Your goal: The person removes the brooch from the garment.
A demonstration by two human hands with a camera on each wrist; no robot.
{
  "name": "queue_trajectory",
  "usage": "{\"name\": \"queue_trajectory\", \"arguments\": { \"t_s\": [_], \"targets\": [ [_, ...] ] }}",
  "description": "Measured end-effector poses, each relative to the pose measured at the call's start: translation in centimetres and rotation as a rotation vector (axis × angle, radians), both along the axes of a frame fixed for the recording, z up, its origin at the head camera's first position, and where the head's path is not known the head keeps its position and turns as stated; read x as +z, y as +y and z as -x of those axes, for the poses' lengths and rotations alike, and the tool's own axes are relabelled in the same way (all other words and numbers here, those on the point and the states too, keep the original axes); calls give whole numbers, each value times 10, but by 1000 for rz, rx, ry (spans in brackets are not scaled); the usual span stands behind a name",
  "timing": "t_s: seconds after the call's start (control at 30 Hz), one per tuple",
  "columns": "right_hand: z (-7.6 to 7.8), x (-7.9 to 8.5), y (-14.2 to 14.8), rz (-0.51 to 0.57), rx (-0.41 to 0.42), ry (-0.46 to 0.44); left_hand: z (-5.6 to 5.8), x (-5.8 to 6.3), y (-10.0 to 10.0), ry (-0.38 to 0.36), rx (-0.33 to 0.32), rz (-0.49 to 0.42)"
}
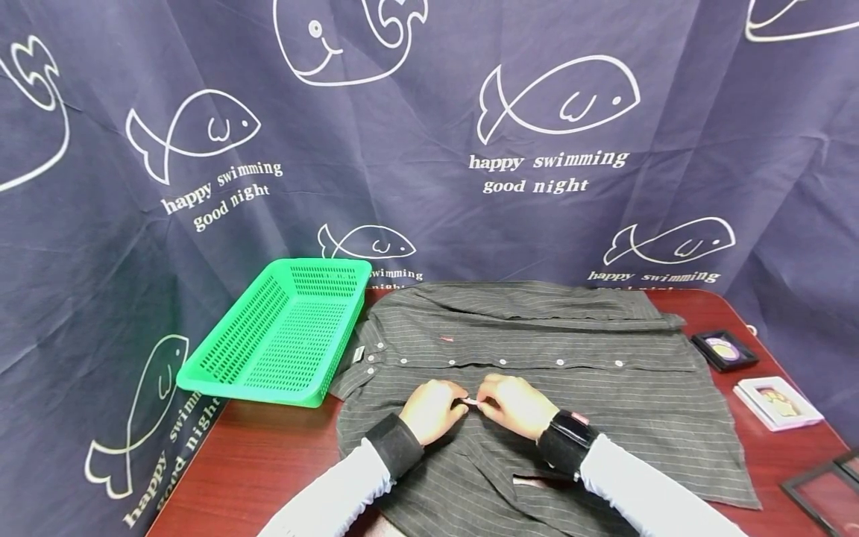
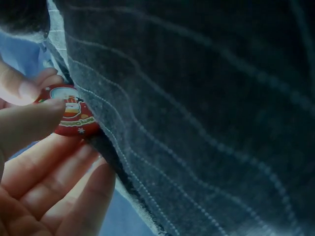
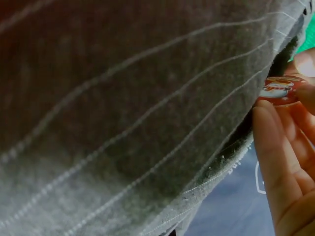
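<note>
A dark grey pinstriped shirt (image 1: 577, 418) with white buttons lies spread on the table, its collar toward the green basket. Over its lower front, my left hand (image 1: 432, 410) and right hand (image 1: 517, 405) meet at a small round red badge (image 2: 76, 110). The left thumb presses on the badge's printed face in the left wrist view, with fingers beneath it. From the other side, my right hand (image 3: 290, 167) pinches the same badge (image 3: 280, 91) at the shirt's edge. A snowman picture shows on it. Its back is hidden.
The green plastic basket (image 1: 323, 384) stands at the table's left. A black-framed item (image 1: 725, 350), a white box with a picture (image 1: 778, 403) and a dark frame (image 1: 815, 485) lie along the right edge. A fish-printed curtain (image 1: 429, 149) hangs behind the reddish table (image 1: 268, 462).
</note>
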State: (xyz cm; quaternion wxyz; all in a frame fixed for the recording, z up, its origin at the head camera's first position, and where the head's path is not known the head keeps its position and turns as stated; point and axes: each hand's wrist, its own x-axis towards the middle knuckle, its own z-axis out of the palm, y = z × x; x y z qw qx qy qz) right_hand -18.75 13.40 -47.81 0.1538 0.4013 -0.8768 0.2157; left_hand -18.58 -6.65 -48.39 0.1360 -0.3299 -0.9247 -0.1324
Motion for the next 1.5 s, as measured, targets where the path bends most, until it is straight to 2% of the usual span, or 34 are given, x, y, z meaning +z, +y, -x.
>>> {"name": "queue_trajectory", "arguments": {
  "t_s": [0.17, 0.37, 0.5, 0.67, 1.17, 1.33, 1.5],
  "targets": [
    [1, 0, 0, 25, -16, -25, 3, -3, 1, 36, 10, -22],
    [1, 1, 0, 57, -34, -53, 3, -2, 1, 23, 28, -31],
    [2, 2, 2, 76, -46, -120, 2, 1, 1, 7, 40, -24],
    [6, -1, 6, 70, -79, -196, 4, -1, 1, 1, 44, -22],
    [10, -3, 6, 85, -69, -187, 4, -3, 1, 5, 54, -34],
    [10, -2, 6, 92, -73, -176, 4, -4, 2, -43, 66, 8],
    [9, 1, 5, 83, -82, -212, 2, -3, 2, -73, 64, 71]
  ]
}}
